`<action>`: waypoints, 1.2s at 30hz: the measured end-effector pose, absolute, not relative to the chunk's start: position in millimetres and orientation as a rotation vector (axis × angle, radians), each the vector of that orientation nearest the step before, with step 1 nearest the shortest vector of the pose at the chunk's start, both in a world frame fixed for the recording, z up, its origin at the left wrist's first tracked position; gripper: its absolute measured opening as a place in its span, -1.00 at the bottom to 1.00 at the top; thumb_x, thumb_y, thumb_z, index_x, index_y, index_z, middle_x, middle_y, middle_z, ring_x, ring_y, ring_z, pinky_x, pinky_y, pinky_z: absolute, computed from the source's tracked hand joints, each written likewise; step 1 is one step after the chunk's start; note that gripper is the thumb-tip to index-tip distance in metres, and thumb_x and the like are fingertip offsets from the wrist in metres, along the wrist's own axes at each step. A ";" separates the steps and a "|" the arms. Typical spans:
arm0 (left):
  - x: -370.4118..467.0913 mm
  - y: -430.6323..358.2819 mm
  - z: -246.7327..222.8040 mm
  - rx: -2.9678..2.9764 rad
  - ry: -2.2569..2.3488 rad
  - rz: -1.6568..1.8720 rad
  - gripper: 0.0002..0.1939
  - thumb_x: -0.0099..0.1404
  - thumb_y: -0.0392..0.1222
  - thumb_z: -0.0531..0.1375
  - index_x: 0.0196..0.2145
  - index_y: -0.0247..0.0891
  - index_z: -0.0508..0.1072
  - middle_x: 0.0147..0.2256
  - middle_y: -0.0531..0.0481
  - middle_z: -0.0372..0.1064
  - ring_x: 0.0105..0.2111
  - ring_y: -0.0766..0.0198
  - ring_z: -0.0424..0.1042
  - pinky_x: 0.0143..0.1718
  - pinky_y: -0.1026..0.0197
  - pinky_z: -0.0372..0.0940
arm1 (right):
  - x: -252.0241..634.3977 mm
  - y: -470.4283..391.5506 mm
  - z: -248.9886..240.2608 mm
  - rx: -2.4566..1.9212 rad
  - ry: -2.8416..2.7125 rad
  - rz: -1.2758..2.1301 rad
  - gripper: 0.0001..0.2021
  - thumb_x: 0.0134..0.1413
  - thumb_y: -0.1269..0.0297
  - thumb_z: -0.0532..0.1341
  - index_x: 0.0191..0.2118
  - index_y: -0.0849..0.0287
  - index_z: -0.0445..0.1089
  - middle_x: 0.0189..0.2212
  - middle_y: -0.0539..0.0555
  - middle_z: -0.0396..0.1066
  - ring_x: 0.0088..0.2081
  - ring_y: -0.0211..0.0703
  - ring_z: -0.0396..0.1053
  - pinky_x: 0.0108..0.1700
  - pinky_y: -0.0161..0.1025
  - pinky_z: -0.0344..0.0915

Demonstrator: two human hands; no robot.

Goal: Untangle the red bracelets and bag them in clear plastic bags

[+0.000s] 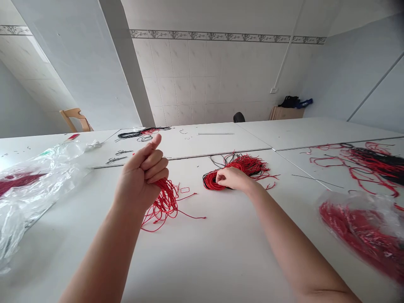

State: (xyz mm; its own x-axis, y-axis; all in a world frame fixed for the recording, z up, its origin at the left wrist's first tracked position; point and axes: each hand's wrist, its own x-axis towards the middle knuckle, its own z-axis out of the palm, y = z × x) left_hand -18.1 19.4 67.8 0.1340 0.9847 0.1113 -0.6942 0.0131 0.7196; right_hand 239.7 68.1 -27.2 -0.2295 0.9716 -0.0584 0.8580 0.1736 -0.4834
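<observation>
Head view, middle of the frame: a bunch of red cords [166, 202] hangs from my left hand [145, 170], whose fingers are curled tight around it, thumb pointing up, the loose ends trailing on the table [202, 261]. Just right of centre lies a thick bundle [251, 164] of red and black cords. My right hand [232, 178] rests on its looped end, fingers bent inward; their tips are partly hidden, so I cannot tell whether they pinch a strand. To do this well, I'd judge, my left fist should stay firm so nothing slips, while the right takes cord by the loop and draws it gently, since the frayed-looking side could snag.

The tabletop is white, with seams between its sections. A clear plastic bag [63, 164] spreads at the left edge, a bag of red cord [360, 233] sits lower right, and more loose cords [378, 164] lie above that. Toward the upper left are black cords [135, 134]; beyond them stand a wooden chair [75, 115] and a pale tiled wall [195, 71].
</observation>
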 end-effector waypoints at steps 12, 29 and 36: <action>-17.7 19.9 68.2 0.771 0.496 1.386 -0.68 0.53 -0.41 -0.04 -0.24 -0.31 0.50 -0.65 0.22 -0.13 -0.73 0.43 -0.08 -0.76 0.41 -0.05 | 232.1 75.1 -39.8 -1.778 -2.176 0.603 -0.86 -0.02 0.47 0.28 -0.51 0.14 0.39 -0.45 0.02 0.51 -0.41 -0.19 0.38 -0.39 -0.29 0.12; -16.5 19.5 67.6 0.768 0.508 1.381 -0.68 0.52 -0.41 -0.03 -0.28 -0.30 0.48 -0.65 0.22 -0.14 -0.73 0.44 -0.09 -0.77 0.41 -0.07 | 297.9 60.3 20.7 -0.745 -1.204 0.152 -0.84 0.26 0.10 0.30 -0.20 0.02 0.36 0.10 0.11 0.52 0.21 0.03 0.43 0.27 0.10 0.32; -15.5 19.1 67.2 0.758 0.517 1.377 -0.69 0.50 -0.41 -0.02 -0.29 -0.32 0.49 -0.63 0.22 -0.18 -0.72 0.45 -0.10 -0.76 0.41 -0.08 | 313.3 51.8 28.1 -0.678 -1.381 0.377 -0.82 0.17 0.08 0.36 -0.29 -0.02 0.39 0.34 -0.03 0.29 0.41 0.14 0.15 0.40 0.22 0.13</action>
State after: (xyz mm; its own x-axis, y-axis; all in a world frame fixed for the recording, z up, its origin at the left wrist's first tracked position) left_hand -15.5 19.1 67.2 0.1439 0.9844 0.1015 -0.6740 0.0224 0.7383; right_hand 313.3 51.8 28.1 0.1725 0.6158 0.7688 0.1402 0.7572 -0.6379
